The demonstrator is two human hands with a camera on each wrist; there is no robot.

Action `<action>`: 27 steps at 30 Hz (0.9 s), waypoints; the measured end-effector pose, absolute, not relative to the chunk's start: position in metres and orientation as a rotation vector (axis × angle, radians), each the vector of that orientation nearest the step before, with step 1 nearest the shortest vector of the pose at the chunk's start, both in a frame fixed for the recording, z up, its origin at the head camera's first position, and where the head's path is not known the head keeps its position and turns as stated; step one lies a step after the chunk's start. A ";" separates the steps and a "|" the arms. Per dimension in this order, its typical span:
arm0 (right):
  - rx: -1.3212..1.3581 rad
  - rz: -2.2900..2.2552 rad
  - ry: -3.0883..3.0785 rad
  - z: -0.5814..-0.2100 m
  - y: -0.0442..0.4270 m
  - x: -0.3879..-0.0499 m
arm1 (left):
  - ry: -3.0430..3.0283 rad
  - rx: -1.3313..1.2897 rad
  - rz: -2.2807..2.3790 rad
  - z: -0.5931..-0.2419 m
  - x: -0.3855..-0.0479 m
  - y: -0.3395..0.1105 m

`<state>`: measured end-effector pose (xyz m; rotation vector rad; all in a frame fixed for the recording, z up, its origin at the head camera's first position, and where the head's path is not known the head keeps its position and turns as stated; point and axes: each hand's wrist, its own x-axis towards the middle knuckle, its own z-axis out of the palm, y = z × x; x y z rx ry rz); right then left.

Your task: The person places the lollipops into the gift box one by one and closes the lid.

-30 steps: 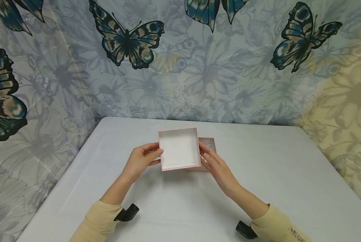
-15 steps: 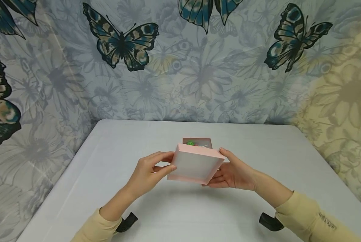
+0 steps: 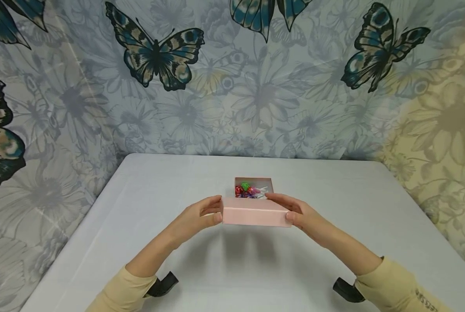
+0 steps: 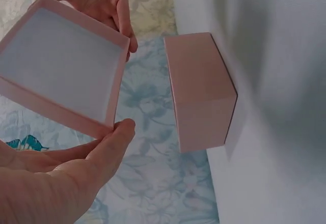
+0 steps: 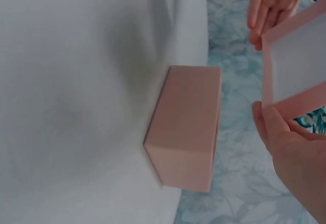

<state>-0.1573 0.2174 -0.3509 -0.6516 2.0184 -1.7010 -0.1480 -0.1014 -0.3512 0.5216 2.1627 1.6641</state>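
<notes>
A pink box lid (image 3: 255, 212) with a white inside (image 4: 63, 63) is held above the table by both hands. My left hand (image 3: 197, 216) grips its left side, thumb on the near wall. At the right side, my right hand (image 3: 304, 216) pinches it between thumb and fingers. Behind the lid stands a pink box (image 3: 253, 181), open at the top, its lower front hidden by the lid in the head view. Wrapped lollipops (image 3: 249, 190) with white sticks lie in the box. Both wrist views show the box's outer walls (image 5: 186, 107), apart from the lid.
A white table (image 3: 170, 173) carries the box, and shadows of the hands and lid fall on it. Beyond its far edge hangs a cloth (image 3: 255, 108) printed with butterflies and flowers. Black straps (image 3: 163, 284) show at the sleeves.
The lid has tipped from showing its white inside to facing downward, its pink side toward the head camera. It has moved right and nearer, and the lollipops in the box have come into sight.
</notes>
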 end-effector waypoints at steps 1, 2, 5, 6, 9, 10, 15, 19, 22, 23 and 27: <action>-0.688 -1.699 2.024 -0.353 0.218 -0.158 | 2.148 0.527 1.682 -0.351 -0.149 -0.101; -0.733 -1.699 2.024 -0.356 0.220 -0.159 | 2.147 0.531 1.689 -0.351 -0.149 -0.101; -0.904 -1.672 2.047 -0.363 0.224 -0.165 | 2.174 0.613 1.676 -0.352 -0.154 -0.100; -0.966 -1.648 2.068 -0.364 0.226 -0.167 | 2.200 0.660 1.654 -0.353 -0.156 -0.100; -1.155 -1.535 2.206 -0.366 0.232 -0.179 | 2.305 0.842 1.553 -0.357 -0.170 -0.099; -1.196 -1.491 2.258 -0.366 0.234 -0.183 | 2.341 0.902 1.515 -0.359 -0.176 -0.098; -1.270 -1.324 2.420 -0.368 0.240 -0.208 | 2.429 1.069 1.349 -0.370 -0.208 -0.094; -1.236 -1.268 2.442 -0.374 0.243 -0.224 | 2.441 1.069 1.261 -0.378 -0.231 -0.091; -1.205 -1.270 2.429 -0.379 0.245 -0.235 | 2.443 1.044 1.219 -0.382 -0.246 -0.088; -1.192 -1.273 2.422 -0.381 0.246 -0.238 | 2.443 1.033 1.210 -0.384 -0.250 -0.086; -1.148 -1.276 2.395 -0.387 0.249 -0.248 | 2.434 1.003 1.190 -0.389 -0.262 -0.083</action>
